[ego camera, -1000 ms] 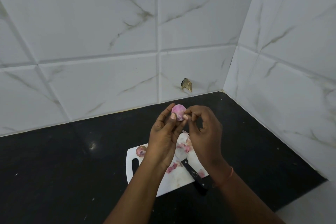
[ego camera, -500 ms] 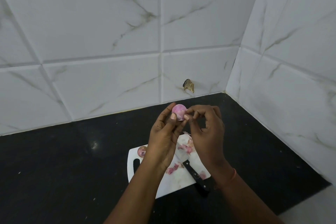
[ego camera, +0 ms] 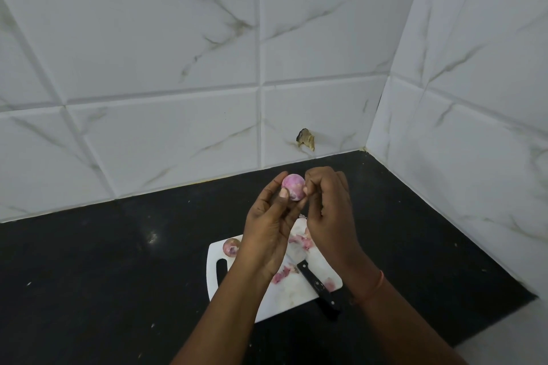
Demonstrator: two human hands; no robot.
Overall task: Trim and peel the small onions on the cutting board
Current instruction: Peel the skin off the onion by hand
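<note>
A small pink onion (ego camera: 293, 190) is held up above the counter between both hands. My left hand (ego camera: 269, 231) grips it from the left with thumb and fingertips. My right hand (ego camera: 329, 210) pinches at its right side with curled fingers. Below them lies a white cutting board (ego camera: 293, 296) with a second small onion (ego camera: 232, 247) at its far left corner, pink peel scraps (ego camera: 283, 272) and a black-handled knife (ego camera: 318, 287) on its right part.
The board sits on a black counter (ego camera: 118, 275) in a corner of white marble-look tiled walls (ego camera: 178, 68). A chipped hole (ego camera: 305, 139) marks the back wall just above the counter. Small crumbs dot the counter.
The hands and onion stay almost in place. My right hand's fingers have shifted slightly against the onion's right side.
</note>
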